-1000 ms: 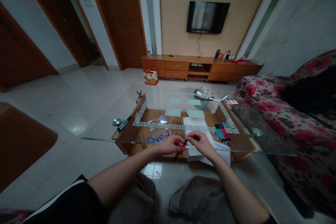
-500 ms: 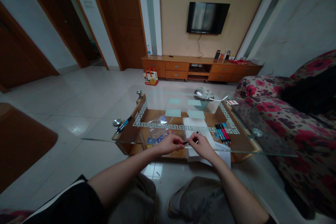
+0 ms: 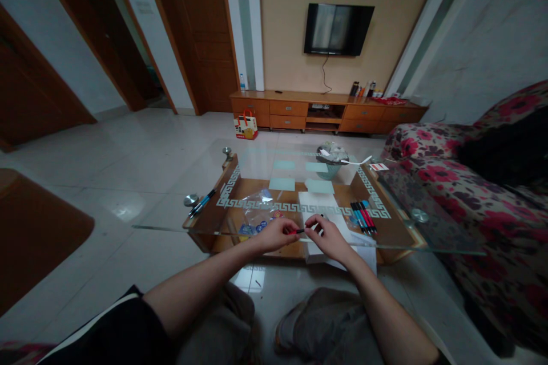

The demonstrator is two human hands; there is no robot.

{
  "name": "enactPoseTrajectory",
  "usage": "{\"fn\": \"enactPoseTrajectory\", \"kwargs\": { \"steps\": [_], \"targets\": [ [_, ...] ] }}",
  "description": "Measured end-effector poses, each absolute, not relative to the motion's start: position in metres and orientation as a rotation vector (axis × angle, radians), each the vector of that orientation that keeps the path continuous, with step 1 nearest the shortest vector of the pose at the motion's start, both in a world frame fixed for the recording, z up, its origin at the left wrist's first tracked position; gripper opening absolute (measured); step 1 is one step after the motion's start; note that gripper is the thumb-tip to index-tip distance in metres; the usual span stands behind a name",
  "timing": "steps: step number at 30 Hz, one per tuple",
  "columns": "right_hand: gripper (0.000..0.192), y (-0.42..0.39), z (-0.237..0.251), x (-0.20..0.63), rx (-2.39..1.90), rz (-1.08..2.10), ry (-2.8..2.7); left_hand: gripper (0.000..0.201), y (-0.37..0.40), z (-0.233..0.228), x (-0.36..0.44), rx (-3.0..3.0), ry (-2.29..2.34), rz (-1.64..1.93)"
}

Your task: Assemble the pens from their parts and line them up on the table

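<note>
Fingers of our left hand (image 3: pixel 278 234) pinch one end of a red/black pen (image 3: pixel 301 231); our right hand (image 3: pixel 330 235) pinches the other end, both shut tight on it. Pen sits level just above the glass table (image 3: pixel 257 162) near edge, over white paper (image 3: pixel 319 205). Pen bunch (image 3: pixel 363 217) to the right, plastic bag (image 3: pixel 258 212) to the left.

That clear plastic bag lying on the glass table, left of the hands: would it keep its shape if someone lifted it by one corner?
Probably not. The plastic bag looks thin and crinkled, so it would likely sag and fold. Small coloured items show at its near end; they would probably slide toward the low side. On the smooth glass table, a push would likely make it slip or crumple rather than roll.
</note>
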State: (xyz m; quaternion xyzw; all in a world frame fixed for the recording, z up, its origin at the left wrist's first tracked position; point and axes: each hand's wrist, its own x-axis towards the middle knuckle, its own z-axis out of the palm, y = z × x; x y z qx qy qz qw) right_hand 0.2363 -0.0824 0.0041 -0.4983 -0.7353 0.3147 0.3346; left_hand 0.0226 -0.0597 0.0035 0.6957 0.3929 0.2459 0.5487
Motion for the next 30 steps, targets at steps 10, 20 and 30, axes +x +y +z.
{"fn": "enactPoseTrajectory", "kwargs": {
  "steps": [10,20,30],
  "targets": [
    [0.012,-0.08,-0.003,0.238,-1.306,0.699,-1.976,0.026,-0.057,-0.008,0.022,1.609,0.935,0.604],
    [0.024,-0.083,0.003,0.237,-1.297,0.665,-2.037,0.026,-0.059,-0.001,0.022,1.643,0.915,0.557],
    [0.013,-0.082,0.002,0.238,-1.279,0.664,-2.046,0.028,-0.06,0.005,0.023,1.659,0.915,0.543]
  ]
}}
